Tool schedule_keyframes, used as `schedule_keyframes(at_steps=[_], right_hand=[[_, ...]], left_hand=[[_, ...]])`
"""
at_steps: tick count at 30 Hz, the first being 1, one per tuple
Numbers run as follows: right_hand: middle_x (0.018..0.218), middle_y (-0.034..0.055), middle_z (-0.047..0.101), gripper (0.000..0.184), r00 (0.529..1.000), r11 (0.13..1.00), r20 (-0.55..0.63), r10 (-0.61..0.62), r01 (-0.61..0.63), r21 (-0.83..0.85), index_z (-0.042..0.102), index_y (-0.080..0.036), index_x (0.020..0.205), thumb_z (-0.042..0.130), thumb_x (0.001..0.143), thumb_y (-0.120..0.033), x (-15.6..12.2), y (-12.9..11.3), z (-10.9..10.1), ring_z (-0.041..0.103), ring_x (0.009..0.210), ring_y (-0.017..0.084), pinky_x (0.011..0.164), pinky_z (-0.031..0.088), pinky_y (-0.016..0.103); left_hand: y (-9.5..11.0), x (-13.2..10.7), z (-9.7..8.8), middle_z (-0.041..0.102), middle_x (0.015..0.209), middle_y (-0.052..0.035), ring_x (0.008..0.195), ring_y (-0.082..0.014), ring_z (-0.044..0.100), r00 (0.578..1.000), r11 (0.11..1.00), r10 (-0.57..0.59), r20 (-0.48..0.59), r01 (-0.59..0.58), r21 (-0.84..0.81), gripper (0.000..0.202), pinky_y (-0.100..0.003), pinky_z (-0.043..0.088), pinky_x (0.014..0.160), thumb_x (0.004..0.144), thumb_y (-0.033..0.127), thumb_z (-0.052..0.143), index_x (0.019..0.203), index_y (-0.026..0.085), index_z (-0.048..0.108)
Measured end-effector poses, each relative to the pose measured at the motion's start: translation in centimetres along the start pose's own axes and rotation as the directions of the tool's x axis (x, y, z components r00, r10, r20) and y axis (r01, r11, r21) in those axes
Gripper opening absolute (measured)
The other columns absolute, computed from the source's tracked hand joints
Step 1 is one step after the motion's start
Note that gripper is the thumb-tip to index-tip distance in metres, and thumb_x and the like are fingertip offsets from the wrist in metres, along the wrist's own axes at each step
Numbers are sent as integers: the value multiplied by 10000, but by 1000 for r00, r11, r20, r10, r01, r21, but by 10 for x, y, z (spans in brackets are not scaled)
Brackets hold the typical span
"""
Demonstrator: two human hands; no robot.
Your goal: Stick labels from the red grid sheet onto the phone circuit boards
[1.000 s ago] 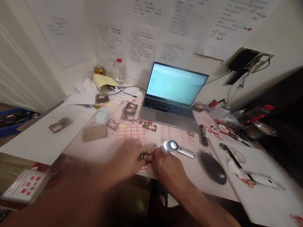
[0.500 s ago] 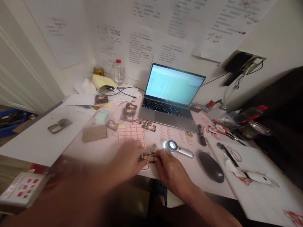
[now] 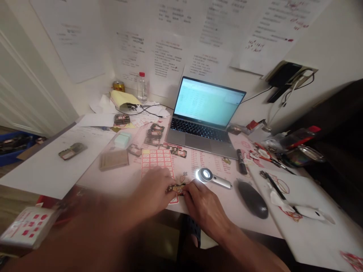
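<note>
Left hand [image 3: 157, 185], in the head view, pinches a small circuit board [image 3: 177, 189] at lower centre of the frame; the right hand [image 3: 203, 198] has its fingertips together at the board's right end, though whether they grip or only press, I cannot tell. The board sits over the lower part of a sticker sheet [image 3: 157, 158], near the counter's front edge, so a slip of the fingers could drop it off. A sideways knock from the right hand might shove the lit magnifier [image 3: 214, 178] just beside it. At far left, a blue bin [image 3: 10, 161] holds dark pieces, not clear enough to name. Upper left of centre stands a red-capped bottle [image 3: 142, 88]; its contents are unclear.
</note>
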State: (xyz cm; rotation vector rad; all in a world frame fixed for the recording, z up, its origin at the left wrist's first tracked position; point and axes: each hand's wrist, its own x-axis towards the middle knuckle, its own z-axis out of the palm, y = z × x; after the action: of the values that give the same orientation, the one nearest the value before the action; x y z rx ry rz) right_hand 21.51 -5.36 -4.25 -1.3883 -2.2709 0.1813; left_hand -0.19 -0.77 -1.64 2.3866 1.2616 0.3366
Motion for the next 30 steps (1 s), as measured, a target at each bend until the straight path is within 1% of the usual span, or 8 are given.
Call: schedule_keyframes(at_steps=[3, 9, 18, 21, 23, 25, 27, 30], right_hand=[[954, 51, 730, 185, 1000, 999, -6, 28, -27, 38, 673, -227, 1020, 518, 1079, -146, -2, -1, 2, 713, 790, 216, 688, 524, 334], [949, 38, 729, 182, 998, 988, -6, 58, -57, 144, 655, -239, 986, 523, 1094, -177, -5, -1, -1, 716, 805, 196, 721, 541, 318], [928, 23, 720, 191, 999, 951, -25, 26, -17, 310, 647, -259, 938, 535, 1080, -201, -4, 1, -5, 690, 813, 168, 727, 540, 283], [881, 11, 707, 205, 994, 932, -74, 75, -43, 361, 656, -263, 917, 535, 1081, -266, -4, -1, -8, 665, 760, 156, 693, 530, 273], [843, 11, 696, 248, 980, 916, -124, 157, -97, 389, 656, -262, 885, 544, 1089, -346, -6, -2, -16, 652, 739, 161, 685, 530, 280], [824, 17, 700, 292, 946, 892, -170, 274, -185, 411, 664, -258, 873, 578, 1082, -443, -11, 4, -32, 657, 752, 176, 696, 536, 294], [809, 19, 704, 332, 881, 852, -213, 422, -305, 426, 678, -250, 905, 627, 1056, -541, -20, 20, -57, 655, 744, 183, 677, 527, 297], [743, -1, 650, 438, 697, 748, -303, 650, -516, 417, 669, -235, 948, 653, 1015, -667, -49, 63, -109, 575, 645, 149, 589, 471, 274]], left_hand=[[1, -2, -1, 722, 1016, -76, 1070, -321, 650, 1000, 1000, 0, 2, 0, 6, 97, -485, 494, 975, 998, 289, 799, 1023, 225, 868], [3, -2, -4, 722, 1043, -85, 1081, -325, 645, 1000, 1000, -1, 24, 1, 18, 95, -487, 498, 970, 1008, 275, 778, 1008, 227, 860], [6, -1, -8, 729, 1054, -95, 1099, -339, 651, 998, 998, 0, 59, -4, 65, 128, -503, 503, 998, 1022, 281, 756, 994, 213, 860], [6, -1, -8, 736, 1074, -99, 1118, -341, 657, 998, 998, -14, 56, 10, 68, 101, -498, 505, 1009, 1003, 251, 771, 972, 205, 855], [6, -2, -7, 739, 1073, -100, 1109, -341, 663, 999, 998, -9, 33, 7, 58, 110, -497, 509, 999, 1007, 258, 768, 958, 205, 851], [3, -2, -6, 747, 1079, -102, 1097, -335, 672, 1000, 999, 20, 8, -21, 40, 125, -488, 512, 986, 1014, 267, 759, 947, 209, 848], [-1, -3, -7, 759, 1095, -100, 1099, -329, 684, 998, 998, 61, -4, -61, 13, 114, -471, 515, 978, 1011, 253, 747, 969, 219, 848], [-12, -5, -11, 779, 1192, -93, 1145, -328, 702, 993, 990, 107, -53, -111, -82, 176, -452, 523, 999, 1006, 321, 743, 1134, 249, 841]])
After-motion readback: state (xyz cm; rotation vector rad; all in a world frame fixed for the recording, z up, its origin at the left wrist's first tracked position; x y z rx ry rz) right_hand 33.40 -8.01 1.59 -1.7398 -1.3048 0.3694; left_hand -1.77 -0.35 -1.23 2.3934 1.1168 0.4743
